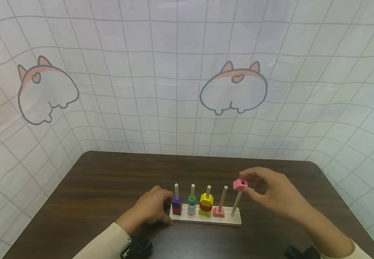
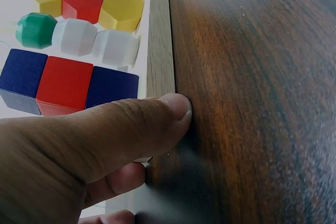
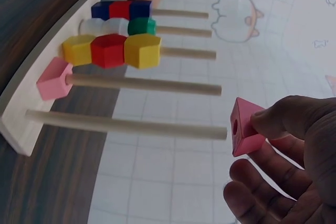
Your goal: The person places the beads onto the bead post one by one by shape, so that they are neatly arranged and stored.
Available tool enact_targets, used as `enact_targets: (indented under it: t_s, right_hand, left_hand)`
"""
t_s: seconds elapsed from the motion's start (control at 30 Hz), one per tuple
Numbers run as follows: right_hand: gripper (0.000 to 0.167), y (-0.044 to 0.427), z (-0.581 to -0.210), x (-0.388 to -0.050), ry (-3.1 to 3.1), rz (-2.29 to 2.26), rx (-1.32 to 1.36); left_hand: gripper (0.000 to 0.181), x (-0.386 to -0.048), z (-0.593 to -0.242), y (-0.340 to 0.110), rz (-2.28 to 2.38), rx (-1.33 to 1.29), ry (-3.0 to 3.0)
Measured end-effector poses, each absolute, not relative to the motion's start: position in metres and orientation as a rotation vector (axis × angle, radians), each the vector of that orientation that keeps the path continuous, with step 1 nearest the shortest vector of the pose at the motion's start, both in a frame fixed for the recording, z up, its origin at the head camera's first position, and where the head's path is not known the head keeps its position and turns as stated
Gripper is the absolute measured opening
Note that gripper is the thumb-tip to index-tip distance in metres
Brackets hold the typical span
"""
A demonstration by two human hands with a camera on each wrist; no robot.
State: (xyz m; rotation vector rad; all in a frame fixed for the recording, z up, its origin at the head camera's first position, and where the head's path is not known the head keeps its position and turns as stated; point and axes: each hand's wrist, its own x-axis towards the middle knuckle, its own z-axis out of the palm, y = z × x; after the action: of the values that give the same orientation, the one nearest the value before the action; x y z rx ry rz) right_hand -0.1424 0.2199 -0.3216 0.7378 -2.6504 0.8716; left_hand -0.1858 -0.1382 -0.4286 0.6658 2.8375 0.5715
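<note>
A wooden peg board with a row of upright pegs stands on the table. My left hand grips its left end, thumb along the front edge. My right hand pinches a pink block with a hole, between thumb and fingers. In the right wrist view this block is just off the tip of the rightmost peg, its hole facing the peg. Another pink block sits at the foot of the neighbouring peg.
The leftmost peg carries blue and red cubes, then come white and green beads, then yellow and red hexagonal blocks. Dark wood-grain table lies around the board. A white checked curtain hangs behind.
</note>
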Motion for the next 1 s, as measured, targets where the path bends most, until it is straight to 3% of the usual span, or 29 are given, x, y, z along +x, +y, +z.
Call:
enact_targets:
  t_s: [1.0]
  right_hand:
    - [0.035, 0.190, -0.338, -0.154, -2.753, 1.061, 0.754]
  left_hand:
    - [0.048, -0.187, -0.431, -0.138, 0.549, 0.652, 2.844]
